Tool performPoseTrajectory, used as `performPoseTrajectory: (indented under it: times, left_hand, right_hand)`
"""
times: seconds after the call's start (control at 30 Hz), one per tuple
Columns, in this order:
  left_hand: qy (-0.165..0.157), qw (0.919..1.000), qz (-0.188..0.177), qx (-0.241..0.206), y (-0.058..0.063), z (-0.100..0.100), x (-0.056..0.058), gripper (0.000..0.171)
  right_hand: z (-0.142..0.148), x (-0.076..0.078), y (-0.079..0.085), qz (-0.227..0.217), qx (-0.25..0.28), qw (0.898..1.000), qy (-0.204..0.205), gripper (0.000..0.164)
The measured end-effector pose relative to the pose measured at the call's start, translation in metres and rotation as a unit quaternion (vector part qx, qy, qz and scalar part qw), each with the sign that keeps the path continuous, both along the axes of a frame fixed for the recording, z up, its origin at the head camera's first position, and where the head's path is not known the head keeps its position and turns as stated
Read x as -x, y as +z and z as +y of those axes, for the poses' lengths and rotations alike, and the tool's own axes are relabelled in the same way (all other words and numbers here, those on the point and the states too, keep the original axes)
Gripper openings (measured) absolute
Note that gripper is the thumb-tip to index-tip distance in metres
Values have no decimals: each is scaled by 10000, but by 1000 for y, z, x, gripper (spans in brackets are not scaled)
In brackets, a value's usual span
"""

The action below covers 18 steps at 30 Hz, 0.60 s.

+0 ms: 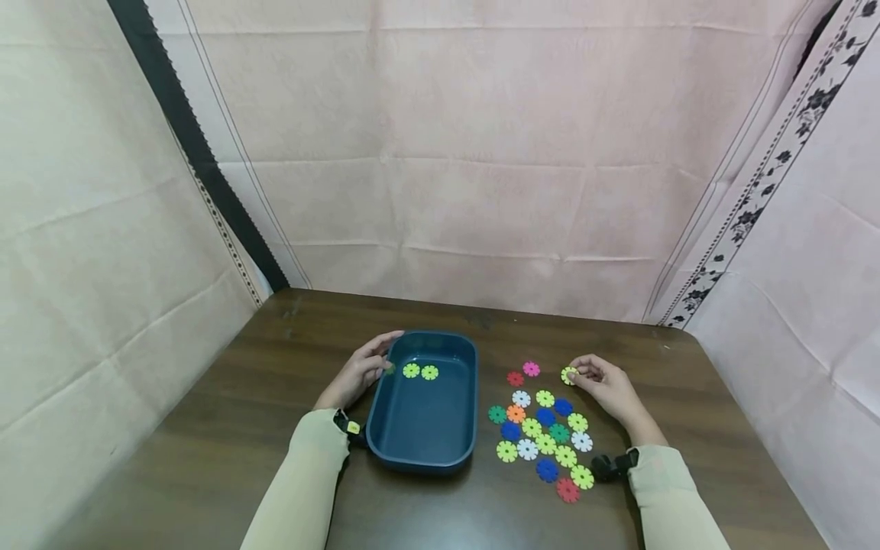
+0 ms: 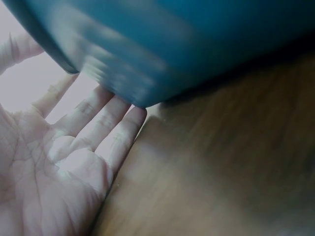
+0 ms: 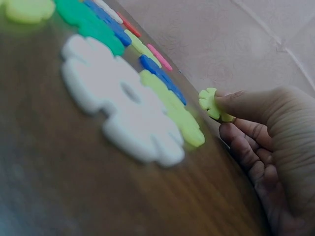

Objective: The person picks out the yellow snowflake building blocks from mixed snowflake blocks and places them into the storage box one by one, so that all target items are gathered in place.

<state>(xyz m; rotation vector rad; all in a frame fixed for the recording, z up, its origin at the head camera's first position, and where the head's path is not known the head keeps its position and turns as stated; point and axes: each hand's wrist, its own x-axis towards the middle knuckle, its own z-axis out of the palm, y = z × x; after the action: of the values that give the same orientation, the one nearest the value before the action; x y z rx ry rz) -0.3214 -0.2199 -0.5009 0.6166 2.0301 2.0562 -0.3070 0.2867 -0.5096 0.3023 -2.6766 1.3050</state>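
My left hand [image 1: 359, 374] is at the left side of a blue tray [image 1: 421, 428]. In the left wrist view its fingers [image 2: 106, 123] reach against the outer wall, while the thumb lies on the other side of the rim. Two yellow-green flower-shaped discs [image 1: 420, 371] lie side by side inside the tray. My right hand [image 1: 608, 388] pinches another yellow-green flower disc [image 3: 209, 103] between thumb and fingers, beyond the far right of a spread of loose discs. A white flower disc [image 3: 118, 103] lies closest to the right wrist camera.
Several flower discs [image 1: 545, 443] in yellow-green, blue, white, green, red, orange and pink lie flat to the right of the tray. They rest on a brown wooden table [image 1: 241, 451]. Pale cloth [image 1: 481, 153] hangs behind the table and along both sides.
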Motion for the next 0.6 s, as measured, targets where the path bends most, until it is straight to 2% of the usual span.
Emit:
performPoseTrajectory:
  times: [0.23,0.37,0.47,0.6]
  left_hand:
    - [-2,10000,17,13,3,-1,-1,57]
    - [2,10000,39,-27,4,-1,0,57]
    - [48,10000,27,-21,3,-2,0,56]
    - [-7,10000,-60,13,-1,-2,-1,56]
  right_hand:
    - [-2,0,4,52,79,9999,53,25]
    - [-2,2,8,-7,484,9986,192,28]
    - [-9,1,18,2,916,9952,335,31]
    - [-36,-6,43,174,1369,9880,697,30]
